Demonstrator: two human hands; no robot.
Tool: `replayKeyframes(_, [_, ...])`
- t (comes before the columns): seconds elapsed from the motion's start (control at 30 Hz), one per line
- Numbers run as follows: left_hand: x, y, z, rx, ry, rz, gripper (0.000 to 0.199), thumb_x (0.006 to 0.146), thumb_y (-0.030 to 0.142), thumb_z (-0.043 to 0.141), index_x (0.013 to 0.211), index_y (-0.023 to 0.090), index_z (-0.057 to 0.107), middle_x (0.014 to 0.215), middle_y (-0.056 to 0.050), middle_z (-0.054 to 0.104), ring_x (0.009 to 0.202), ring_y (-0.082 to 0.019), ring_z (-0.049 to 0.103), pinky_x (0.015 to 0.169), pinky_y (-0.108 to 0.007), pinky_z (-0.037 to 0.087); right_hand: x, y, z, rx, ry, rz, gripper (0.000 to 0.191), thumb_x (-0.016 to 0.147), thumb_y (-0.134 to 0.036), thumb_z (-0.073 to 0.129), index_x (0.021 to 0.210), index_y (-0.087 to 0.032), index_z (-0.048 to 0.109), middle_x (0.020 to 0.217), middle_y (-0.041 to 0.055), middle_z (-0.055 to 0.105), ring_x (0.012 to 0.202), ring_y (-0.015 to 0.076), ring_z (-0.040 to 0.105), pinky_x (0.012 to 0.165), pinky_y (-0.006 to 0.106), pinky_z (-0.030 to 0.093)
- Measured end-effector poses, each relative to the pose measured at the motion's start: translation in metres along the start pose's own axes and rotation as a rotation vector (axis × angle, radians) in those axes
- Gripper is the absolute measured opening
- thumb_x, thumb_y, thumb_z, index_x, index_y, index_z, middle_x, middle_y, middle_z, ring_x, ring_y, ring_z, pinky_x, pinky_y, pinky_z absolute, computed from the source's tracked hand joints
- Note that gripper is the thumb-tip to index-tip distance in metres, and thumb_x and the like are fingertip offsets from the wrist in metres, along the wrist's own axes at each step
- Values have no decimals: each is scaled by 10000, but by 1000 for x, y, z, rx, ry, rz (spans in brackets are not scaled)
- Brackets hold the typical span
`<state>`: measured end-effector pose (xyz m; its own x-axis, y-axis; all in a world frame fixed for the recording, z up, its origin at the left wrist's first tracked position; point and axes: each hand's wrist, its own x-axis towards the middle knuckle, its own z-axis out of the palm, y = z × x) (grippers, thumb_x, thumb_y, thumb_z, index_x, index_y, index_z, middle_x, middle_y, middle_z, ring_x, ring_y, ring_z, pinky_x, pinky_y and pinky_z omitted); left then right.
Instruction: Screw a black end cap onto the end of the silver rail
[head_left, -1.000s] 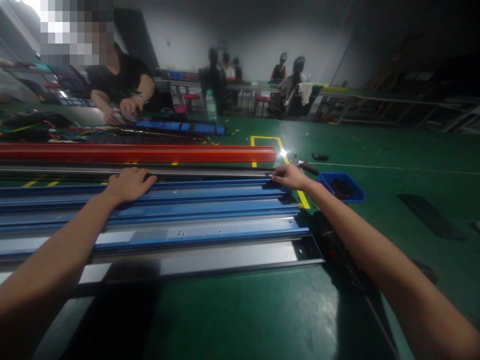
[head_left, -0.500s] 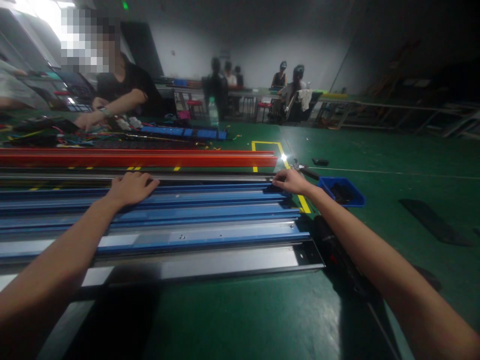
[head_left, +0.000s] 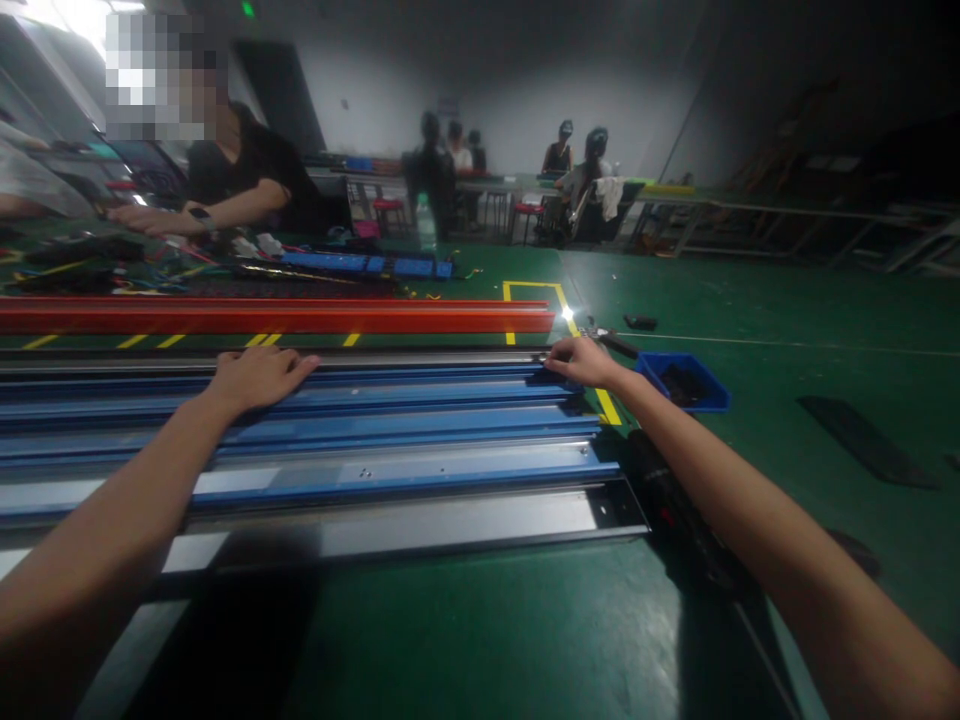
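Observation:
My left hand lies palm down across a long dark-edged silver rail, its thumb stretched out to the right. At the rail's right end, the thumb and fingers of my right hand are pinched together. Whatever is between those fingertips is too small to make out. Nearer to me, several blue metal profiles lie parallel, touching or close together. A wider silver channel with a dark end lies closest. Beyond the dark-edged rail runs a red profile.
A blue bin with black parts stands right of my right hand. Under my right forearm lies a black power tool with a cord. Pliers lie beyond the bin. Across the table a co-worker sits by wires and a blue strip.
The left part of the dark-edged rail has shifted toward me, uncovering more yellow table marks beside the red profile. My right hand stays put. The co-worker's hands have moved left.

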<state>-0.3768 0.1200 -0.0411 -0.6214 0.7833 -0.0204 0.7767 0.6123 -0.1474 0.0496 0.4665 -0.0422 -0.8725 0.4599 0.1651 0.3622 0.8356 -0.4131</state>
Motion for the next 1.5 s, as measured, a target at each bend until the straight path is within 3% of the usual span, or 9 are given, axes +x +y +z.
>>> replayKeyframes(0.47, [7, -8, 4, 2, -54, -10, 842, 980, 708, 151, 1178, 117, 717, 1284, -250, 687, 1232, -442, 601, 1034, -716, 388, -2, 2, 0, -6, -1, 0, 339, 895, -449, 608, 828, -158, 767, 750, 48, 722, 673, 188, 607, 642, 299, 421])
replayKeyframes(1.03, [4, -9, 4, -15, -45, -2, 821, 965, 714, 158, 1163, 138, 708, 1293, -236, 683, 1247, -435, 593, 1034, -690, 407, -3, 2, 1, -97, 1, -37, 299, 928, -417, 595, 875, -176, 763, 850, 72, 740, 764, 217, 645, 701, 305, 461])
replayKeyframes(1.17, [2, -9, 6, -33, -5, 1, 762, 967, 701, 190, 1153, 149, 682, 1272, -226, 697, 1216, -425, 616, 1029, -667, 418, -3, 1, -4, -164, 57, -91, 267, 923, -370, 604, 1020, -186, 772, 1073, 118, 722, 975, 269, 664, 861, 344, 492])
replayKeyframes(1.3, [1, -9, 9, -65, 37, 5, 710, 966, 699, 224, 1140, 164, 657, 1282, -213, 697, 1191, -414, 631, 1033, -649, 419, 7, 3, -10, -284, 171, -45, 407, 976, -354, 527, 1312, -170, 665, 1271, 154, 666, 1192, 310, 616, 1030, 397, 476])
replayKeyframes(1.5, [1, -8, 11, -90, 77, 9, 684, 973, 666, 256, 1278, 147, 579, 1314, -229, 674, 1192, -433, 634, 1042, -660, 397, 39, 17, -12, -389, 114, 55, 611, 985, -291, 484, 1554, -74, 434, 1522, 245, 523, 1346, 418, 524, 1117, 532, 416])
